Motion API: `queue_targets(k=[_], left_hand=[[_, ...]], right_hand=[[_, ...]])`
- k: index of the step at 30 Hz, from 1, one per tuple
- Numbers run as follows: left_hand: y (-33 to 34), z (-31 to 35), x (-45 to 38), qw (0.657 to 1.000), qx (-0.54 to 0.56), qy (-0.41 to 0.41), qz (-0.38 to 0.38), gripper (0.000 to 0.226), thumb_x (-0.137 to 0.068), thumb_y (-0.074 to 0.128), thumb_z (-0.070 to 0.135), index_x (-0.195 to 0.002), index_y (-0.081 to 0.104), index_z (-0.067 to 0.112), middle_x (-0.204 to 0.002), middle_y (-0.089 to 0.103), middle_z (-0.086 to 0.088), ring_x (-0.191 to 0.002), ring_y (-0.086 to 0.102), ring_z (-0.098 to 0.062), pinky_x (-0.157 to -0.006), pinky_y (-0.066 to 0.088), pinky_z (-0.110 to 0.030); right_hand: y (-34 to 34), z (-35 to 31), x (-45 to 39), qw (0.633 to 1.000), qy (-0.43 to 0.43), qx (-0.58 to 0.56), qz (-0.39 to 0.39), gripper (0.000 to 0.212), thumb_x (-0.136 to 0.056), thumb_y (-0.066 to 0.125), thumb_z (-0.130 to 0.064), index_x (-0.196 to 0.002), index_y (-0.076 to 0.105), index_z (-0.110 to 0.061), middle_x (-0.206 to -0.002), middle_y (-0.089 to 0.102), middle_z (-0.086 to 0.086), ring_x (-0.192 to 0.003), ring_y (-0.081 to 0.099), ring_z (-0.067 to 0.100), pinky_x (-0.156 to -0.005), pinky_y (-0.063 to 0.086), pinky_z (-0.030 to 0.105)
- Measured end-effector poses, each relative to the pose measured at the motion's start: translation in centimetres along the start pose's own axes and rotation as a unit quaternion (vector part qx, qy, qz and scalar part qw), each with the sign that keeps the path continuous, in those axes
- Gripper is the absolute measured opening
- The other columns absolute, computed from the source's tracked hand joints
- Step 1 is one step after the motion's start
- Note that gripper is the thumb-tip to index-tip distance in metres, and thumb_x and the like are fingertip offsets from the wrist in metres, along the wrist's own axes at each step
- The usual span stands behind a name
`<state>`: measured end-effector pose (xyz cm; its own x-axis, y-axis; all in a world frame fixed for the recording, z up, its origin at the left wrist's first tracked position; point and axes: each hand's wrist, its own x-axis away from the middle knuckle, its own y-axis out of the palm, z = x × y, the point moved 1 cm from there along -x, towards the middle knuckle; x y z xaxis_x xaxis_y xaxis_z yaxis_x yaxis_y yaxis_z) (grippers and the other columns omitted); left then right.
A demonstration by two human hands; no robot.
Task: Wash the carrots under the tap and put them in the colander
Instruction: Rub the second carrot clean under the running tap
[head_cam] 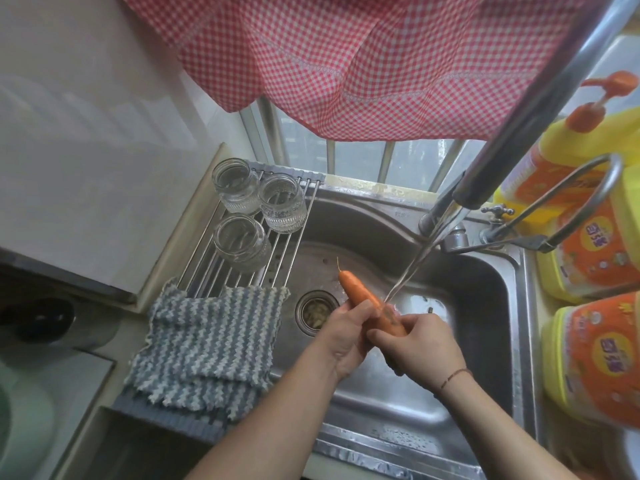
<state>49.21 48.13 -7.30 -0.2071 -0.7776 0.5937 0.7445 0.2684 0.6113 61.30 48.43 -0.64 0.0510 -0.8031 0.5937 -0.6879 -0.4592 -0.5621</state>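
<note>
Both hands held one carrot (360, 296) over the middle of the stainless sink (485, 282), a little toward its far edge, just right of the drain strainer (317, 315). The left hand (346, 336) wrapped the carrot's middle, fingers curled and pressed together around it; the right hand (420, 344) gripped the thick end, fingers closed on it, so that end was covered. The pointed tip with its thin root stuck out toward the far left corner of the sink. A thin stream of water (412, 268) fell from the tap (519, 126) and struck the carrot just where the left fingers ended.

This looked like the washing step, with the carrot being rinsed and probably rubbed. The next move would call for turning the carrot so the covered part met the stream, then carrying it to the colander.

No colander showed anywhere, so where the carrot should go could not be told. No other carrots were visible either. A roll-up drying rack (277, 258) lay across the sink's left edge, carrying three upturned glass jars (242, 242) and a striped dishcloth (211, 344). Detergent bottles (585, 244) stood along the right edge, partly cut off, and a red checked curtain (329, 64) hid the top of the window
</note>
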Motion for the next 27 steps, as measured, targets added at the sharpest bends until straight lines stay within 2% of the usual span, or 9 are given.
queue_targets(k=[3,7,13,16,18,20,23,25,27], left_hand=[[-0.2,0.0,0.0,1.0,0.011,-0.006,-0.004,0.016,-0.091,0.044,-0.007,-0.098,0.055,0.004,-0.084,0.07,-0.012,-0.075,0.07,-0.022,-0.069,0.059,-0.029],[-0.9,0.3,0.3,0.999,0.027,-0.014,-0.033,0.028,-0.072,0.055,0.001,-0.099,0.055,0.004,-0.091,0.067,-0.016,-0.08,0.067,-0.025,-0.075,0.058,-0.032],[-0.7,-0.5,-0.1,0.999,0.028,-0.018,0.009,0.033,-0.069,0.056,0.004,-0.102,0.055,0.003,-0.089,0.068,-0.015,-0.081,0.067,-0.026,-0.072,0.059,-0.033],[-0.6,-0.2,0.1,0.999,0.018,-0.027,0.008,0.018,-0.083,0.049,-0.004,-0.098,0.055,0.004,-0.088,0.066,-0.017,-0.081,0.066,-0.027,-0.071,0.058,-0.033],[-1.0,0.0,0.2,0.999,0.024,-0.036,-0.012,0.022,-0.082,0.046,-0.006,-0.101,0.054,0.003,-0.094,0.064,-0.02,-0.084,0.065,-0.029,-0.071,0.059,-0.032],[-1.2,0.0,0.3,0.999,0.026,-0.036,-0.029,0.038,-0.072,0.051,-0.003,-0.11,0.053,0.002,-0.102,0.059,-0.023,-0.087,0.063,-0.03,-0.074,0.059,-0.033],[-1.1,-0.4,0.3,0.999,0.025,-0.029,-0.021,0.04,-0.07,0.055,0.0,-0.11,0.053,0.004,-0.098,0.061,-0.021,-0.085,0.063,-0.029,-0.072,0.058,-0.032],[-0.8,-0.7,0.0,1.0,0.011,-0.027,-0.004,0.037,-0.071,0.056,0.001,-0.108,0.054,0.002,-0.098,0.063,-0.021,-0.087,0.065,-0.03,-0.07,0.058,-0.033],[-0.6,-0.6,-0.2,1.0,-0.003,-0.029,0.011,0.035,-0.072,0.055,0.0,-0.106,0.056,0.002,-0.098,0.064,-0.021,-0.089,0.065,-0.031,-0.07,0.058,-0.033]], right_hand=[[0.0,0.0,0.0,1.0,-0.007,-0.02,-0.011,0.033,-0.073,0.071,-0.039,-0.052,0.065,-0.015,-0.048,0.066,0.002,-0.045,0.061,0.011,-0.055,0.053,0.029],[-0.3,0.1,0.1,0.994,0.008,-0.107,-0.037,0.033,-0.077,0.074,-0.027,-0.053,0.064,-0.008,-0.047,0.063,0.008,-0.038,0.053,0.012,-0.04,0.037,0.015],[0.4,0.4,0.1,0.999,0.001,-0.038,-0.022,0.036,-0.075,0.071,-0.039,-0.052,0.065,-0.013,-0.049,0.066,0.005,-0.043,0.059,0.01,-0.053,0.048,0.025],[0.3,0.5,0.1,0.997,-0.001,-0.069,-0.034,0.034,-0.077,0.073,-0.033,-0.052,0.065,-0.012,-0.048,0.065,0.007,-0.039,0.054,0.011,-0.045,0.04,0.018],[0.2,0.7,0.2,0.994,0.008,-0.1,-0.041,0.032,-0.077,0.074,-0.029,-0.054,0.065,-0.008,-0.049,0.064,0.009,-0.039,0.054,0.013,-0.041,0.037,0.017],[0.1,0.8,0.4,0.992,0.02,-0.118,-0.042,0.032,-0.078,0.074,-0.027,-0.056,0.066,-0.006,-0.051,0.065,0.011,-0.041,0.056,0.015,-0.04,0.037,0.018],[0.2,0.8,0.4,0.997,0.009,-0.068,-0.034,0.034,-0.076,0.072,-0.034,-0.053,0.066,-0.009,-0.05,0.066,0.008,-0.041,0.057,0.011,-0.045,0.041,0.019],[0.3,0.9,0.3,0.999,0.005,-0.026,-0.024,0.036,-0.074,0.07,-0.041,-0.053,0.066,-0.012,-0.049,0.066,0.005,-0.044,0.059,0.01,-0.053,0.05,0.025],[0.3,0.8,0.3,1.0,0.004,-0.015,-0.022,0.035,-0.074,0.07,-0.043,-0.053,0.066,-0.015,-0.049,0.066,0.003,-0.044,0.06,0.01,-0.058,0.052,0.029]])
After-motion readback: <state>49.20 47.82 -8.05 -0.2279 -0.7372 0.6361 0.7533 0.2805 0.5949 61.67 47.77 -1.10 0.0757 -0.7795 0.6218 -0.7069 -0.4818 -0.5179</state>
